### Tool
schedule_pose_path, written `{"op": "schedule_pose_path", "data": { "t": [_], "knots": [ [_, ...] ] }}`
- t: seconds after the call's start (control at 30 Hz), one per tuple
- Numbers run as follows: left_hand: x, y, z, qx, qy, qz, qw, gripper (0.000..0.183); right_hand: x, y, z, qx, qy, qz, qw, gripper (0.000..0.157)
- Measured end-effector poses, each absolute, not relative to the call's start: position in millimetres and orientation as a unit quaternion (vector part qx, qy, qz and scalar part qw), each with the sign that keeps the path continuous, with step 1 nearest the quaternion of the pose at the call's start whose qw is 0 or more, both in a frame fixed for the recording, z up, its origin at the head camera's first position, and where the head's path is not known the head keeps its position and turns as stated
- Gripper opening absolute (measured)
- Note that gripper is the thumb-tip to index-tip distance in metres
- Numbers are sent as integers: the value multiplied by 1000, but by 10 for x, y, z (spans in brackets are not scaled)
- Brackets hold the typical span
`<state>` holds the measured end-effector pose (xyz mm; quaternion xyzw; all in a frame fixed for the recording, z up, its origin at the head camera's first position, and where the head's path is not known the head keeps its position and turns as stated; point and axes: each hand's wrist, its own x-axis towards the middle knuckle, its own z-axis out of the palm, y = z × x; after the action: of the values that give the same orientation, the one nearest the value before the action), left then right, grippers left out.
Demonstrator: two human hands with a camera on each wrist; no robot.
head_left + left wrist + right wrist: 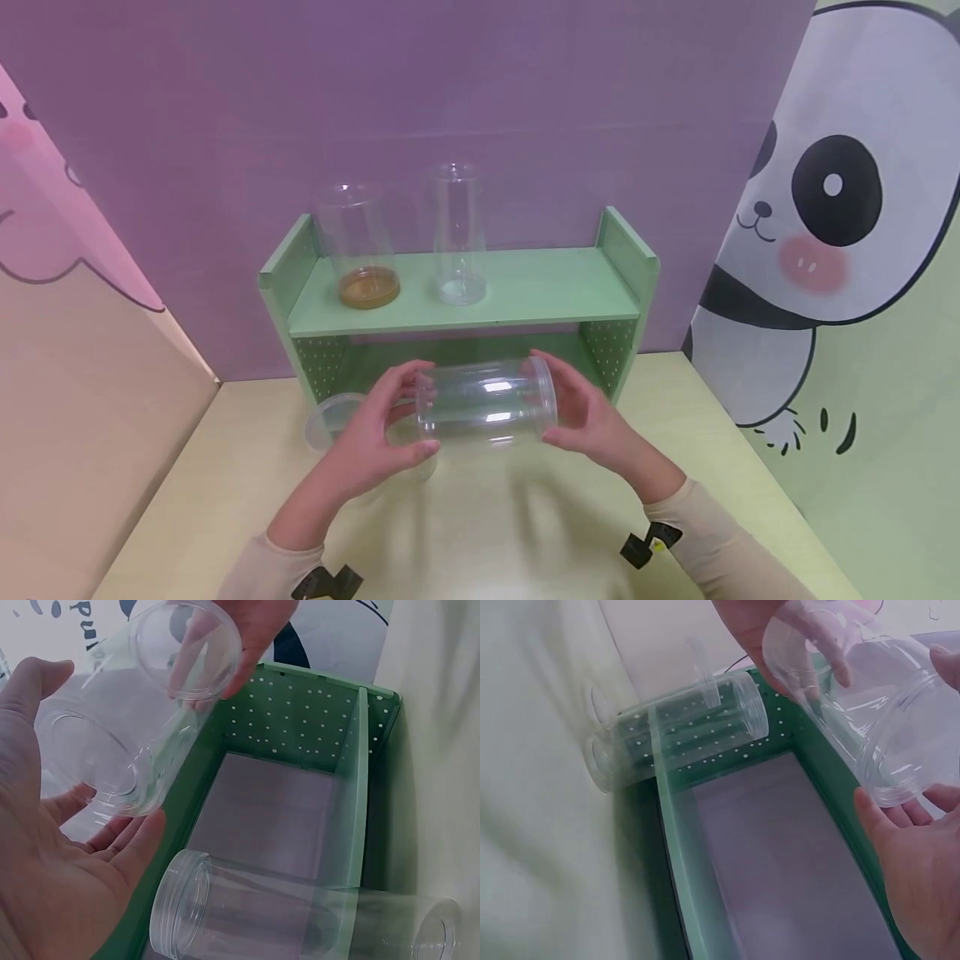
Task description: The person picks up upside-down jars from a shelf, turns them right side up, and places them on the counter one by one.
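A wide clear plastic jar (483,408) is held on its side above the table. My left hand (367,446) holds one end, thumb in front and fingers behind. At the thicker, rimmed end, my right hand (592,421) grips with its thumb below and fingers above. Both hands also show round the jar (840,705) in the right wrist view. Behind my left hand another clear jar (255,907) stands on the table, mostly hidden in the head view. Whether the held jar's rimmed end carries a lid, I cannot tell.
A green two-level shelf (540,283) stands against the purple back wall. On its top are a clear jar with a brown base (369,287) and a slimmer clear jar (460,242). The pale table (675,433) runs between two side walls with cartoon pictures.
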<state>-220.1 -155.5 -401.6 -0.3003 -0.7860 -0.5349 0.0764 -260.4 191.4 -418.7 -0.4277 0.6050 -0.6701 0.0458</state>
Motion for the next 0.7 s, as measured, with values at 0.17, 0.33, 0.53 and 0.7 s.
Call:
{"op": "schedule_pose_path", "data": {
  "t": [0.17,0.33,0.53,0.7],
  "knots": [
    [-2184,-1558,-4019,-293,-795,-525,78,92,-2617,1929,-4147,-433,606,-666,46,95],
    [-2177,-1572,-4029,-293,-803,-512,85,91,-2617,1924,-4131,-434,611,-661,39,94],
    [-2170,-1579,-4020,-296,-808,-501,88,91,-2605,1925,-4119,-428,619,-658,35,94],
    [-2179,-1593,-4041,-299,-816,-486,93,92,-2594,1941,-4125,-420,630,-652,32,93]
  ]
}}
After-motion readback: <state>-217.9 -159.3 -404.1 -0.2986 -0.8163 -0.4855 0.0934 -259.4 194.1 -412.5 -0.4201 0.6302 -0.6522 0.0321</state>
